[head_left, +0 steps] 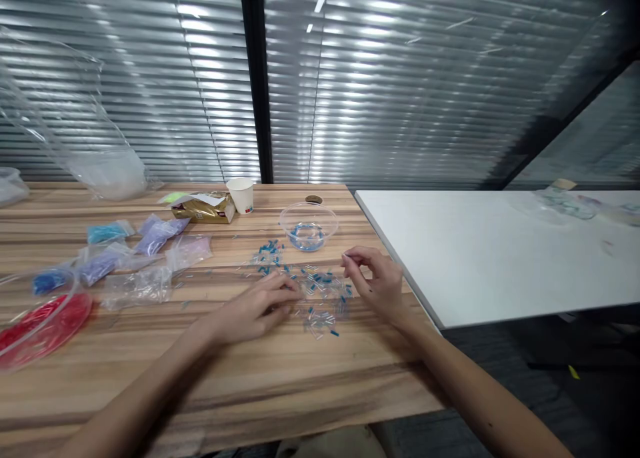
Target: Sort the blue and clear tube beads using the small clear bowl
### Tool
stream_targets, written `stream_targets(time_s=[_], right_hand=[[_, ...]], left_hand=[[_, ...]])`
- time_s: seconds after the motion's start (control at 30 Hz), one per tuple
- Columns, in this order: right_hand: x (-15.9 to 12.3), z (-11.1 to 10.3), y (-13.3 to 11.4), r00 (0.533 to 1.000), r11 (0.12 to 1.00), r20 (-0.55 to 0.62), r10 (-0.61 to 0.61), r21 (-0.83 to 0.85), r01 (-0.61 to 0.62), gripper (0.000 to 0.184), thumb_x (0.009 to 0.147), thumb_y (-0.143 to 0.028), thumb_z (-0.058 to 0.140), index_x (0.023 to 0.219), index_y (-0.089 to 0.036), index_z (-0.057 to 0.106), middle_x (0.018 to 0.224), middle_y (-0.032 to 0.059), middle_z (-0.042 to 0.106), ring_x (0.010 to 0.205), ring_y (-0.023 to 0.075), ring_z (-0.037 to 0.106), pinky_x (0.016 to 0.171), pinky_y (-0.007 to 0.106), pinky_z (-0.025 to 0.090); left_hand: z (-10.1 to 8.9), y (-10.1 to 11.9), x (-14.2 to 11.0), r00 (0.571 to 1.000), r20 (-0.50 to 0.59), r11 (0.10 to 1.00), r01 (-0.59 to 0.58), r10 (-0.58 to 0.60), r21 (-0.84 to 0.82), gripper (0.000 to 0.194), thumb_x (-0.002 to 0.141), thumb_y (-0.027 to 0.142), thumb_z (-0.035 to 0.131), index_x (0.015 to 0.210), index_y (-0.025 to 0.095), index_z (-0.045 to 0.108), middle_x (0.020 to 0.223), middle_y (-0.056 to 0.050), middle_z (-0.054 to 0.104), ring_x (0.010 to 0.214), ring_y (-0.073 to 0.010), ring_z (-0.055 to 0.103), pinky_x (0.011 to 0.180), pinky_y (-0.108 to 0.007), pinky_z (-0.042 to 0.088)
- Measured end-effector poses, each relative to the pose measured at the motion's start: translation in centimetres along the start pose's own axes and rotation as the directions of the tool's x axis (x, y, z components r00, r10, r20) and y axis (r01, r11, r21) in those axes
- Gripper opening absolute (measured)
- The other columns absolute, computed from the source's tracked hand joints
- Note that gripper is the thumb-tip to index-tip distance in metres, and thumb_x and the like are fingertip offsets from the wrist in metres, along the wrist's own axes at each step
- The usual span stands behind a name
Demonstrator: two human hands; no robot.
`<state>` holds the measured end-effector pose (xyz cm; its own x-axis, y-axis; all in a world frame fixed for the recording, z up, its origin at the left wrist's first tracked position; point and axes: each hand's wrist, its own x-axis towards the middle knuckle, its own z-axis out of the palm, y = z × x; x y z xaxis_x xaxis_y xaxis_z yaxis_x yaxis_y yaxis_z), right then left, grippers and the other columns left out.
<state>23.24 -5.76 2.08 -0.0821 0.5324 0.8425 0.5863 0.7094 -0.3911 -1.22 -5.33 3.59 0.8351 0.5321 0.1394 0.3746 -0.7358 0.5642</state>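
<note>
Small tube beads (pixel 320 281), some blue and some clear, lie scattered on the wooden table. My left hand (pixel 265 303) rests at the left edge of the scatter, its fingers curled together and the tips down among the beads. Whatever they pinch is hidden. Just right of the beads, my right hand (pixel 377 281) is raised slightly, thumb and index finger pressed together; anything between them is too small to name. Behind the scatter stands a clear round bowl (pixel 309 226) with blue beads in its bottom.
To the left are several bags of beads, including a purple one (pixel 163 235), and a clear container with red contents (pixel 45 328). At the back stand a paper cup (pixel 241 195) and a gold packet (pixel 205 209). A white table (pixel 480 265) adjoins on the right.
</note>
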Motion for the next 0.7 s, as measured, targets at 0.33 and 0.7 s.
stream_targets(time_s=[0.33, 0.7], right_hand=[[0.1, 0.6, -0.2, 0.995, 0.997, 0.072, -0.073, -0.003, 0.073, 0.006, 0.086, -0.013, 0.053, 0.088, -0.018, 0.056, 0.065, -0.0005, 0.064, 0.052, 0.0094, 0.059, 0.053, 0.02, 0.047], [0.0, 0.6, -0.2, 0.988, 0.997, 0.131, -0.078, 0.006, 0.078, 0.004, 0.088, -0.016, 0.053, 0.088, -0.018, 0.056, 0.066, -0.0008, 0.064, 0.052, 0.0088, 0.058, 0.052, 0.018, 0.046]], left_hand=[[1.2, 0.7, 0.3, 0.998, 0.053, 0.981, -0.03, 0.02, 0.194, 0.028, 0.093, 0.024, 0.041, 0.116, 0.022, 0.057, 0.117, -0.008, 0.052, 0.106, -0.0248, 0.045, 0.093, -0.04, 0.036], [0.0, -0.4, -0.2, 0.992, -0.12, 0.984, 0.07, -0.05, 0.166, 0.025, 0.088, 0.016, 0.045, 0.105, 0.019, 0.063, 0.106, -0.008, 0.057, 0.101, -0.022, 0.051, 0.09, -0.037, 0.039]])
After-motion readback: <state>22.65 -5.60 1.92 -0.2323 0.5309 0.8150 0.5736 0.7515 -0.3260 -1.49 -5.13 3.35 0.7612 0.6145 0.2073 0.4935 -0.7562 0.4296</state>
